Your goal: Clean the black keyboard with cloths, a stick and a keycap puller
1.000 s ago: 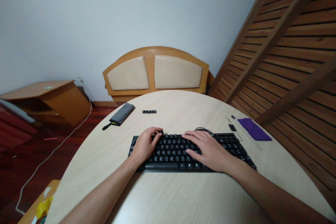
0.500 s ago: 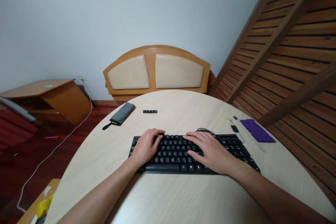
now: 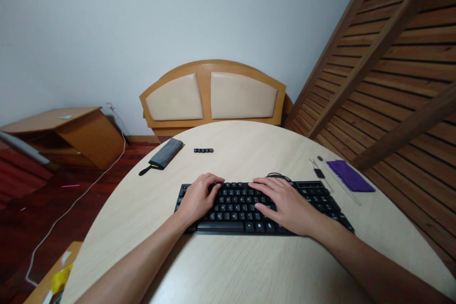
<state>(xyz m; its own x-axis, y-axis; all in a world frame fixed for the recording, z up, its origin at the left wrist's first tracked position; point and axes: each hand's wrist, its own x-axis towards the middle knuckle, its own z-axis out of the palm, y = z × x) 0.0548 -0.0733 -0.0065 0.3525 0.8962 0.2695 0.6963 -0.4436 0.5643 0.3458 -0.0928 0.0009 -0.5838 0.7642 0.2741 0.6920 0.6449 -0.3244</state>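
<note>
Rested right hand [image 3: 285,202] open on keyboard [image 3: 231,207], left hand [image 3: 198,199] curled at far edge; could not tell if gripping. Noted keycaps [image 3: 203,150] beyond.

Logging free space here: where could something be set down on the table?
Bare tabletop lies beyond the keyboard and cable, between the keycap row and small tools, and on the near side between the forearms. The keyboard, under left hand and right hand, is crowded.

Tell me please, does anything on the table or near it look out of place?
Yes. A row of loose black keycaps sits on the table beyond the keyboard; such caps normally belong on one. A pink, thin item also lies on the floor, perhaps dropped.
</note>
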